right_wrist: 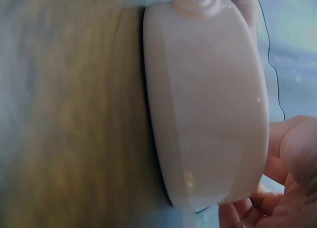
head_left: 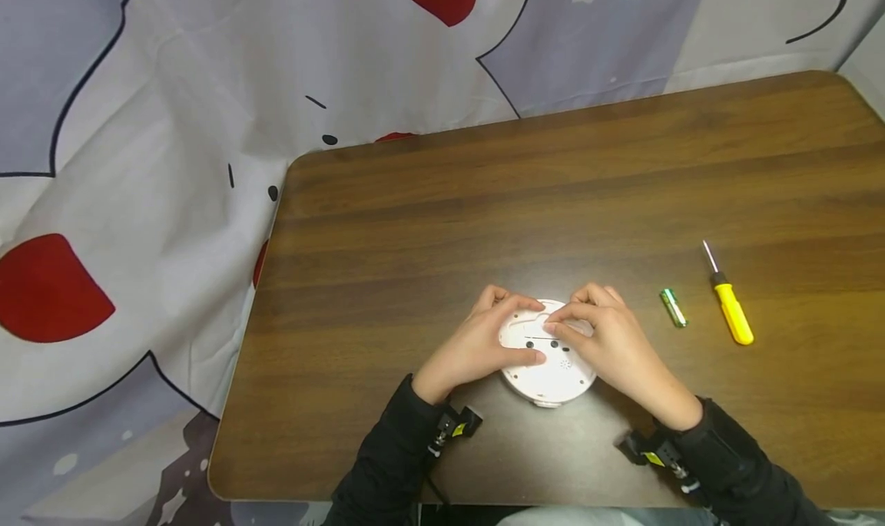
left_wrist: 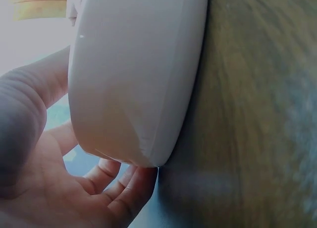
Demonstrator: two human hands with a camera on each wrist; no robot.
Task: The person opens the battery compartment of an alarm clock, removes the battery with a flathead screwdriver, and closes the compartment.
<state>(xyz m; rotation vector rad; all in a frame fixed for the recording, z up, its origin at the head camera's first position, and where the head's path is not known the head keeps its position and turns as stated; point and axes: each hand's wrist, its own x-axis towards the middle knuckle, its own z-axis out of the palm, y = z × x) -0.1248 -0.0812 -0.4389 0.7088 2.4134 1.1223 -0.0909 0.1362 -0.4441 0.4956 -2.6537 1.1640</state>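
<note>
A round white device [head_left: 546, 388], apparently an alarm clock, lies face down on the table. Its back shows dark knobs, a slot line and a patch of small holes. My left hand [head_left: 484, 342] grips its left side, thumb across the back and other fingers at the far rim. The thick glossy side wall [left_wrist: 133, 79] fills the left wrist view. Bent over the upper right of the back is my right hand [head_left: 608, 334], thumb and index fingertips close together. Whether they pinch something small is hidden. A rounded knob [right_wrist: 197, 2] juts from the side wall.
To the right lie a green battery [head_left: 674, 308] and, beyond it, a screwdriver [head_left: 734, 315] with a yellow handle. The brown wooden table [head_left: 387, 226] borders a patterned cloth [head_left: 193, 88] at its back and left.
</note>
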